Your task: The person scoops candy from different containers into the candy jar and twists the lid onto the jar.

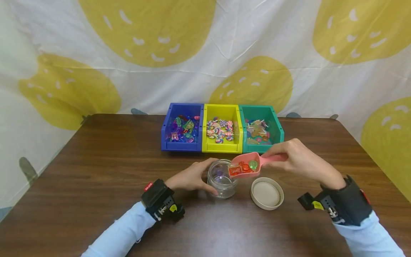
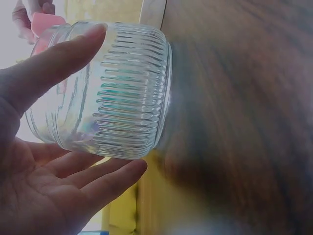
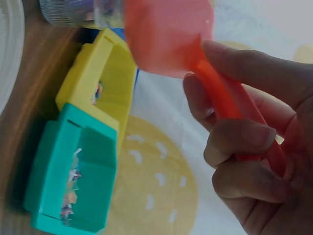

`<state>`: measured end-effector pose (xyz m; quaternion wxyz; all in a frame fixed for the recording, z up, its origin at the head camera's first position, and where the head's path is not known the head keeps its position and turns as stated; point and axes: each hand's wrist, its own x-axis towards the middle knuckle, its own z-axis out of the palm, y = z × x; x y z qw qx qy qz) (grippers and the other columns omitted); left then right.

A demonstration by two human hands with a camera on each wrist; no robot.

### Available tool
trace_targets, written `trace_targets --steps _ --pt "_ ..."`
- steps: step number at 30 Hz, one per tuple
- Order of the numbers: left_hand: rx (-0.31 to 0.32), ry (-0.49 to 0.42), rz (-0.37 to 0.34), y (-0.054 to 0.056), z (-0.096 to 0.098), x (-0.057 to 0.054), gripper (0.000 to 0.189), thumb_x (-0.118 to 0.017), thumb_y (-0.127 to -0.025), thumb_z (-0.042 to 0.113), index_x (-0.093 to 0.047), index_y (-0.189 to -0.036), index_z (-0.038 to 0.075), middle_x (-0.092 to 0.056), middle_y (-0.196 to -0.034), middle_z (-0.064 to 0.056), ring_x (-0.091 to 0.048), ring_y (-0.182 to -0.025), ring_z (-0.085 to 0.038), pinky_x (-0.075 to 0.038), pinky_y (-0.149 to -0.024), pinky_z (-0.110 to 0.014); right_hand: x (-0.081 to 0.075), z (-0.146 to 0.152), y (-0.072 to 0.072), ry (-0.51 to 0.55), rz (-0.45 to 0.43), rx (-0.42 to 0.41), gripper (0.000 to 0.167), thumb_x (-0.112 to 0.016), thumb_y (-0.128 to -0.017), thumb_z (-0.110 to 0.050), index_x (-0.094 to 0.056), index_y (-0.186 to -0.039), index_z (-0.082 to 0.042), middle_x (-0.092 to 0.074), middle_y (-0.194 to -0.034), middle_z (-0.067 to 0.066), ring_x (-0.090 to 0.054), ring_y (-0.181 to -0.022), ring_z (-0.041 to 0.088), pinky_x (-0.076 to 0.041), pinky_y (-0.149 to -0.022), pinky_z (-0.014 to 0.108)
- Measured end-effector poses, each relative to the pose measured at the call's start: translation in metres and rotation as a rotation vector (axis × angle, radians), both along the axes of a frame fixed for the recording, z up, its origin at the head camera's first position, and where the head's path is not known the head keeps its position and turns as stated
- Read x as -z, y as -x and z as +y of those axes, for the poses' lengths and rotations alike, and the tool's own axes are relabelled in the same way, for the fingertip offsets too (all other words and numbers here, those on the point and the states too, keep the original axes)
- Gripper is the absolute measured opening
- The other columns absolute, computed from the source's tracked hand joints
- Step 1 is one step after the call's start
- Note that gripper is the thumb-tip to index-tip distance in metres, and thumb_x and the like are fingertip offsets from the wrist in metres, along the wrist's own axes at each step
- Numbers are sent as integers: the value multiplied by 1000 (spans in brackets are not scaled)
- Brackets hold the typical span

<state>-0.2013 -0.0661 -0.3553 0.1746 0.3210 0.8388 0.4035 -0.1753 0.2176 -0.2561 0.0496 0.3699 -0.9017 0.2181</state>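
My left hand point(image 1: 194, 175) holds a clear glass jar point(image 1: 226, 189), its thumb on the near side and its fingers on the far side. Ribbed sides show on the jar point(image 2: 129, 93) in the left wrist view, where it stands on the table. Something purple lies inside. With my right hand point(image 1: 293, 160) I grip the handle of a pink scoop point(image 1: 247, 157), whose front lip overlaps the jar's mouth from the right. Red wrapped candies point(image 1: 239, 169) and a green one point(image 1: 253, 165) lie in the scoop. From below, the right wrist view shows the scoop point(image 3: 168, 36) raised above the table.
A round white lid point(image 1: 267, 193) lies right of the jar. Behind stand three joined bins: blue point(image 1: 181, 146) with shiny candies, yellow point(image 1: 221, 148) with swirl lollipops, green point(image 1: 278, 134) with assorted candies. A patterned cloth point(image 1: 183, 82) hangs beyond the brown table point(image 1: 106, 160).
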Motion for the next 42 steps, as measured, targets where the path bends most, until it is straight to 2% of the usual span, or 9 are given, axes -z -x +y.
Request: trace_targets --steps 8,14,23,28,32,34,36,38,42 --pt "5 -6 -23 -1 0 -2 80 -77 -68 25 -33 -133 10 -49 -126 -6 -41 -120 -22 -32 -100 -45 -11 -6 -3 -66 25 30 20 -76 -69 -17 -71 -84 -5 -49 -57 -11 -35 -50 3 -28 -42 18" --pt "8 -12 -25 -1 0 -2 79 -77 -69 24 -34 -133 11 -49 -127 -6 -40 -120 -22 -32 -100 -45 -16 -8 -6 -81 27 40 19 -74 -71 -18 -71 -84 -5 -42 -54 -11 -34 -50 3 -26 -42 18" --pt "23 -12 -18 1 0 1 79 -76 -70 26 -32 -134 11 -48 -128 -6 -39 -122 -21 -30 -101 -45 -16 -5 -2 -83 12 42 20 -76 -69 -17 -71 -85 -5 -51 -58 -9 -37 -52 5 -29 -44 18" --pt "37 15 -9 3 -4 -1 82 -76 -70 30 -31 -136 12 -46 -130 -5 -38 -122 -21 -30 -102 -44 -14 -1 2 -89 -32 40 22 -75 -71 -18 -70 -87 -4 -55 -64 -7 -39 -55 7 -30 -45 19" --pt "18 10 -7 5 -13 -5 78 -71 -73 37 -33 -135 10 -46 -131 -7 -40 -121 -22 -37 -97 -41 -9 3 7 -79 -74 54 17 -72 -74 -17 -69 -88 -7 -54 -64 -9 -40 -57 7 -34 -49 19" --pt "-23 -36 -8 6 -19 -11 69 -68 -77 35 -38 -132 6 -48 -128 -11 -44 -118 -25 -42 -93 -39 -7 5 11 -55 -72 79 15 -70 -76 -18 -68 -89 -9 -54 -64 -10 -40 -57 7 -35 -50 20" --pt "-101 -85 32 11 -26 -15 59 -65 -80 31 -43 -127 3 -52 -121 -14 -50 -111 -26 -46 -87 -37 -6 5 16 -26 -47 119 16 -68 -78 -20 -68 -89 -9 -59 -68 -7 -42 -60 8 -36 -52 21" --pt "-229 -116 86 17 -33 -21 50 -64 -82 27 -48 -121 2 -55 -115 -16 -55 -103 -25 -48 -84 -35 -5 3 21 -6 -35 171 18 -67 -79 -21 -68 -91 -7 -61 -70 -3 -42 -60 11 -35 -52 22" --pt "-535 -126 235 33 -51 -27 39 -61 -85 23 -52 -114 -1 -59 -105 -17 -58 -92 -26 -50 -78 -37 -2 -6 36 6 -21 233 26 -64 -82 -19 -65 -98 1 -64 -76 6 -48 -64 16 -37 -55 26"
